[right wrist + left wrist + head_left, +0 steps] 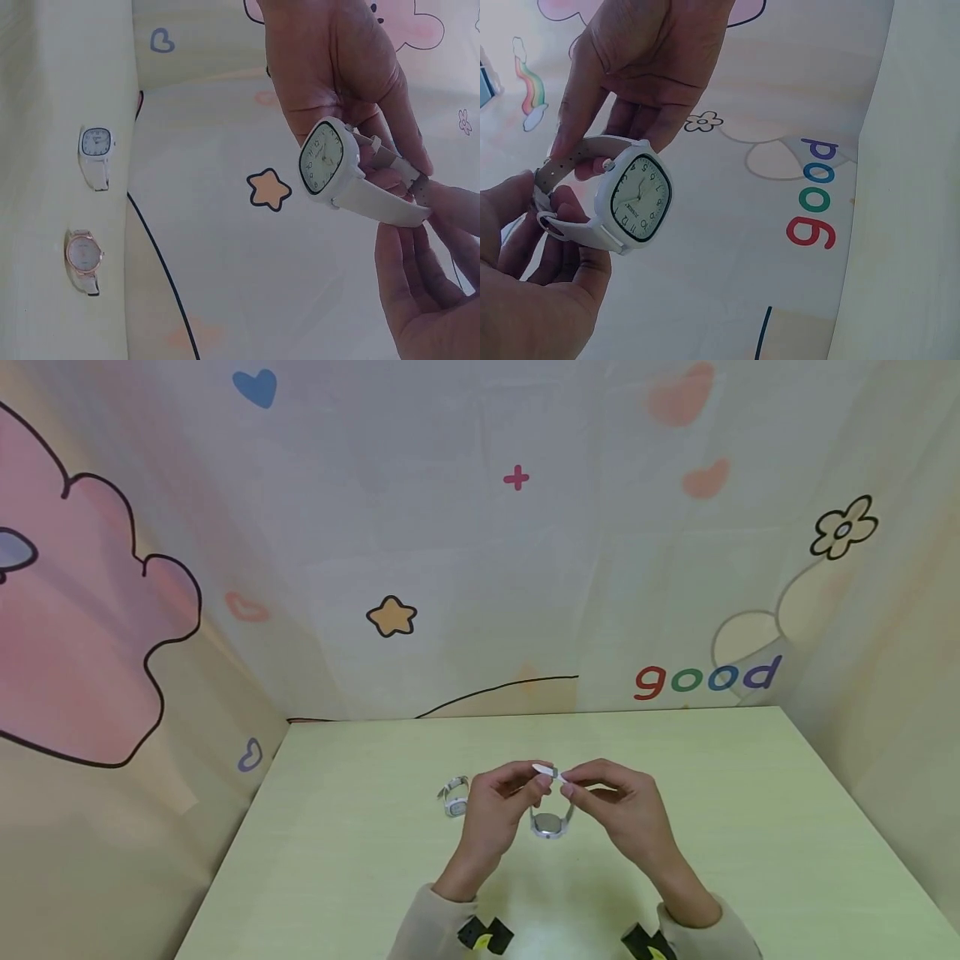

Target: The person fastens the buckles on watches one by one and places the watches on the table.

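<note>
A white wristwatch (550,825) with a squarish, numbered dial hangs between both hands above the table, its strap bent round into a loop. My left hand (491,810) pinches the strap by the metal buckle (549,221), between thumb and fingers. My right hand (630,806) pinches the holed strap half (555,172), close to the left fingertips. Seen from the right wrist, the dial (322,159) faces away from the fingers. How far the strap runs through the buckle is partly hidden by fingertips.
A second white square-faced watch (96,142) lies on the pale table (345,860), left of the hands. Near it in the right wrist view is a round watch (84,253) with a rose-gold rim. A printed cloth (450,527) rises behind the table's back edge.
</note>
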The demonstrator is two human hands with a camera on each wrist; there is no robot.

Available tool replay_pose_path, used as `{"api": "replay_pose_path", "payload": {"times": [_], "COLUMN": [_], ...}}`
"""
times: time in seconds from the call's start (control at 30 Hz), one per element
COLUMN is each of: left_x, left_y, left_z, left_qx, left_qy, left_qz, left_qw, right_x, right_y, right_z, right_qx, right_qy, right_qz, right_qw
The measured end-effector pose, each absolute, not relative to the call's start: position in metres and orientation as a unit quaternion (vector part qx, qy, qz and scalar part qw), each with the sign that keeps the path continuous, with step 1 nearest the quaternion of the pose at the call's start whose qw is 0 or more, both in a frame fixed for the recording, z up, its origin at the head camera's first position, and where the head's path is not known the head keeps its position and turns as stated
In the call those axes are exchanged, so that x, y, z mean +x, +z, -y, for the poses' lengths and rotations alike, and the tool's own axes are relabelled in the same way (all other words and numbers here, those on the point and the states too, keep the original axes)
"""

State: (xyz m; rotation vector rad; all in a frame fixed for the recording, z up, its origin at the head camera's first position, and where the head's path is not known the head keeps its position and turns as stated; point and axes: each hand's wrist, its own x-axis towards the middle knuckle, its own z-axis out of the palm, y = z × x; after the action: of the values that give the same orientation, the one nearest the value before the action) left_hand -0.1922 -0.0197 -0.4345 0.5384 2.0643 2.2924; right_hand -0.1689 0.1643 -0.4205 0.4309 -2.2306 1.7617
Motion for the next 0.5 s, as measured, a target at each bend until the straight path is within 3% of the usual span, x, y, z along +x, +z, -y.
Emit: {"api": "replay_pose_path", "payload": {"times": [0.23, 0.5], "left_x": [-0.1914, -0.1917], "left_y": [-0.4327, -0.4343], "left_z": [0.0193, 0.0189], "left_qx": [0.165, 0.162], "left_qy": [0.755, 0.761], "left_qz": [-0.634, -0.628], "left_qw": [0.006, 0.014], "right_x": [-0.169, -0.1678], "right_y": [-0.4276, -0.4298], "right_z": [-0.1593, -0.1582], "right_qx": [0.145, 0.137], "right_qy": [0.598, 0.593], "right_qz": [0.778, 0.779], "right_qw": [0.123, 0.151]}}
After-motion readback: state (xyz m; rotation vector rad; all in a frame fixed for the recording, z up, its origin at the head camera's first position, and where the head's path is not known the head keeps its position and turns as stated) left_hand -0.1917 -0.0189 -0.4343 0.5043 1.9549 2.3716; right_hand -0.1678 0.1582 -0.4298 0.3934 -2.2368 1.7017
